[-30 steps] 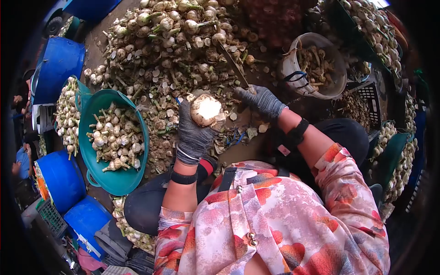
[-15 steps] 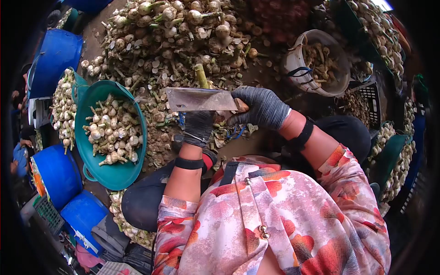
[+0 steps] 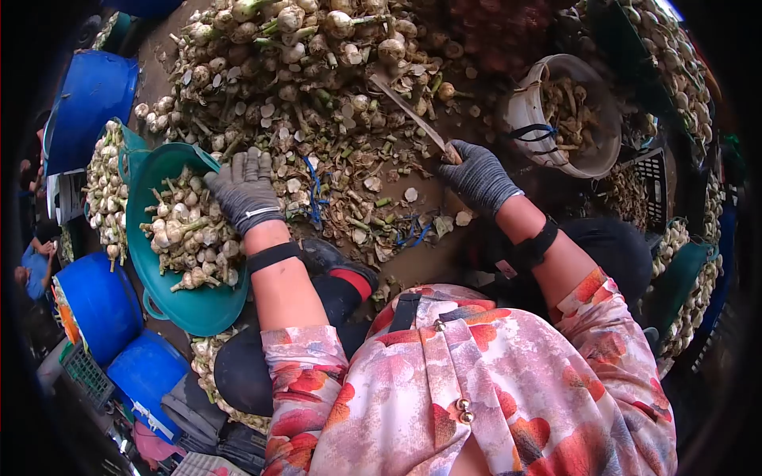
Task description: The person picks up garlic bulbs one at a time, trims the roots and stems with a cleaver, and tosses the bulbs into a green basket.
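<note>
My left hand (image 3: 244,190), in a grey glove, is at the right rim of the green basin (image 3: 208,312), its fingers spread over the edge. Trimmed garlic bulbs (image 3: 190,226) fill the middle of that basin. My right hand (image 3: 481,176), also gloved, is wrapped round the handle of a broad knife (image 3: 414,116), whose blade points up and to the left, seen nearly edge-on. Beyond the blade lies a big heap of garlic with stems (image 3: 317,40). Cut stems and peelings (image 3: 349,182) cover the ground between my hands.
A white bucket (image 3: 528,115) holding cut stems stands at the upper right. Blue tubs (image 3: 99,297) line the left side, near another person (image 3: 36,266). A black crate (image 3: 652,186) and more garlic (image 3: 689,301) are at the right. Blue string (image 3: 315,194) lies among the peelings.
My left hand has moved left from beside the knife to the green basin. My right hand has shifted right, turning the knife from level to a slant. A stem that stood behind the blade is gone from there.
</note>
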Available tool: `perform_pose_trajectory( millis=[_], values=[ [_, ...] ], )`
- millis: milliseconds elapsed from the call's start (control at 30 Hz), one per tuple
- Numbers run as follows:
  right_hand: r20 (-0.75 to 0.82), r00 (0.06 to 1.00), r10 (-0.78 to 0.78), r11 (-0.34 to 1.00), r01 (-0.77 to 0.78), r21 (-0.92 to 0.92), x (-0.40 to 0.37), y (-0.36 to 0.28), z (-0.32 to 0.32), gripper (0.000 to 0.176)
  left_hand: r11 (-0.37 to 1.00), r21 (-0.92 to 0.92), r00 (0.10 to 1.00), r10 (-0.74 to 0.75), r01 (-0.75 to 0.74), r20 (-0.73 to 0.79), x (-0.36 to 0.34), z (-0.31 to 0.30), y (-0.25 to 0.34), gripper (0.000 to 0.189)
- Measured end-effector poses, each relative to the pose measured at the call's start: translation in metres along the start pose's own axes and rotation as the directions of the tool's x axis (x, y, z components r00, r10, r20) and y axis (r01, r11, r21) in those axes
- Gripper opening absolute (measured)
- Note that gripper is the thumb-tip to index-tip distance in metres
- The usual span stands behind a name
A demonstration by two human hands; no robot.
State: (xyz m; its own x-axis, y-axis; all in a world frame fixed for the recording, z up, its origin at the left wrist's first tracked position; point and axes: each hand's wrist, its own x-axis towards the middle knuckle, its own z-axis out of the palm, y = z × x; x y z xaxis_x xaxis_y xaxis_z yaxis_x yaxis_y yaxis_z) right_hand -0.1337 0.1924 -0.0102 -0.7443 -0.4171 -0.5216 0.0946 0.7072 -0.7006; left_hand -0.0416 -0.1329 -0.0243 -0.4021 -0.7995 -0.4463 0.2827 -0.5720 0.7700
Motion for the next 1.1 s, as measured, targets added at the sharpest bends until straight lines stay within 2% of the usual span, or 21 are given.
perform_pose_trajectory(
  millis=[67,100,133,167,200,267,333,367,433,533,633,667,733,767,833,867,900,1000,1033,1100],
  values=[
    [-0.029,1.000,-0.001,0.999,0.003,0.053,0.003,-0.003,-0.006,0.033,0.895,0.440,0.975,-0.021,-0.081,0.223,0.032,0.025,-0.076,0.047],
    [-0.041,0.999,0.005,0.996,-0.001,0.087,0.005,-0.004,-0.009,0.033,0.670,0.665,0.909,0.035,-0.330,0.416,0.039,0.040,-0.107,0.046],
    [-0.049,0.999,0.013,0.992,-0.007,0.123,0.006,-0.004,-0.010,0.033,0.347,0.750,0.802,0.011,-0.563,0.597,0.047,0.053,-0.137,0.044],
    [-0.019,0.997,0.069,0.983,-0.065,0.169,0.006,-0.009,-0.014,0.033,0.091,0.785,0.781,-0.085,-0.612,0.619,0.055,0.059,-0.164,0.052],
    [-0.019,0.997,0.079,0.982,-0.075,0.172,0.010,-0.004,-0.014,0.033,-0.163,0.734,0.752,-0.181,-0.659,0.634,0.063,0.065,-0.192,0.061],
    [-0.002,0.995,0.101,0.980,-0.099,0.174,0.017,0.009,-0.013,0.033,-0.290,0.675,0.735,-0.263,-0.678,0.625,0.044,0.047,-0.216,0.071],
    [-0.004,0.993,0.114,0.975,-0.111,0.193,0.021,0.011,-0.013,0.034,-0.361,0.610,0.708,-0.397,-0.706,0.584,0.014,0.044,-0.198,0.077],
    [-0.013,0.994,0.111,0.980,-0.107,0.170,0.024,0.012,-0.013,0.034,-0.443,0.482,0.652,-0.451,-0.756,0.609,0.012,0.026,-0.199,0.076],
    [-0.027,0.996,0.086,0.980,-0.079,0.183,0.031,0.014,-0.011,0.034,-0.411,0.391,0.567,-0.624,-0.823,0.538,-0.009,0.002,-0.177,0.072],
    [-0.038,0.997,0.063,0.971,-0.052,0.235,0.033,0.008,-0.016,0.035,-0.371,0.531,0.606,-0.698,-0.762,0.382,-0.010,-0.057,-0.162,0.066],
    [-0.044,0.993,0.111,0.973,-0.100,0.206,0.025,0.003,-0.018,0.035,-0.314,0.673,0.739,-0.366,-0.670,0.565,-0.004,-0.084,-0.151,0.054],
    [-0.039,0.993,0.113,0.974,-0.103,0.202,0.024,0.004,-0.016,0.034,-0.431,0.650,0.771,-0.214,-0.626,0.600,-0.004,-0.073,-0.145,0.053],
    [-0.048,0.993,0.110,0.978,-0.099,0.184,0.026,0.004,-0.018,0.034,-0.527,0.627,0.768,-0.080,-0.574,0.636,0.010,-0.052,-0.145,0.052],
    [-0.050,0.995,0.088,0.977,-0.076,0.200,0.024,0.009,-0.014,0.035,-0.475,0.652,0.780,-0.131,-0.591,0.612,0.017,-0.035,-0.149,0.051],
    [-0.068,0.997,0.041,0.995,-0.034,0.095,0.022,0.010,-0.014,0.036,-0.366,0.700,0.788,-0.235,-0.614,0.568,0.041,0.006,-0.164,0.050],
    [-0.073,0.997,0.017,0.999,-0.014,0.044,0.021,0.010,-0.013,0.037,-0.360,0.742,0.824,-0.269,-0.566,0.499,0.052,0.025,-0.176,0.054],
    [-0.055,0.998,0.033,0.997,-0.029,0.068,0.020,0.008,-0.013,0.038,-0.356,0.779,0.853,-0.301,-0.516,0.427,0.062,0.042,-0.186,0.058],
    [-0.044,0.998,0.045,0.998,-0.043,0.035,0.021,0.011,-0.015,0.038,-0.463,0.855,0.941,-0.329,-0.231,0.076,0.071,0.087,-0.193,0.069],
    [-0.030,0.996,0.080,0.993,-0.077,0.088,0.021,0.012,-0.015,0.038,-0.527,0.819,0.927,-0.375,-0.226,0.014,0.070,0.095,-0.196,0.074],
    [-0.011,0.995,0.098,0.993,-0.097,0.063,0.021,0.008,-0.016,0.039,-0.550,0.798,0.894,-0.446,-0.248,-0.029,0.067,0.081,-0.208,0.072]
  ],
)
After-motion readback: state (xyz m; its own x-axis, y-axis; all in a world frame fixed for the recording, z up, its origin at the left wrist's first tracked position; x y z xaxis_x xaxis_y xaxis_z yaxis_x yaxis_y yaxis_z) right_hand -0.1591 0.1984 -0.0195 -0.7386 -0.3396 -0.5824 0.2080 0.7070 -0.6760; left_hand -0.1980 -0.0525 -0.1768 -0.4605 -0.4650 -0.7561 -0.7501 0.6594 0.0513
